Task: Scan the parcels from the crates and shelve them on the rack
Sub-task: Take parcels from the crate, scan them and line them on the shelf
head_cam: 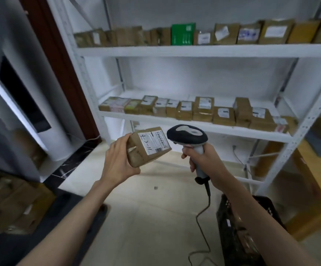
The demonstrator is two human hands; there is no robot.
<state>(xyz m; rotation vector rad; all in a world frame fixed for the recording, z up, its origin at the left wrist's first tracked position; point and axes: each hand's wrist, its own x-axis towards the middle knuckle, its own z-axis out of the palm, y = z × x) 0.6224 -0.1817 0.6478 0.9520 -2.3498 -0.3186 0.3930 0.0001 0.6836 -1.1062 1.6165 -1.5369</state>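
1. Surroundings: white metal shelving rack (203,51) straight ahead w/ 2 loaded shelves in view. Dark brown door frame (60,60) stands left of the rack. Black plastic crate (232,223) sits on the pale tiled floor (146,217) at lower right, partly hidden behind the right forearm; contents blurred. Blurred brown cartons (12,204) at lower left. Nothing stands btwn the hands and the rack.
2. Counts: 1 small brown cardboard parcel (148,145) in hand, 1 grey-and-black handheld barcode scanner (187,135) w/ 1 black cable (202,214) trailing to the floor. Upper shelf carries a row of brown parcels plus 1 green box (182,33); lower shelf carries approx 12 brown parcels (194,110), some stacked 2 high. Exact totals can't be told, too blurred.
3. Left hand (117,162): grips the parcel from its left end, fingers curled behind it, white label w/ handwritten "4-3-11" tilted toward the scanner.
4. Right hand (203,160): fist wrapped round the scanner handle, scanner head just beside the parcel's label, not touching.
5. Parcel is held in the air in front of the rack, below the lower shelf line.
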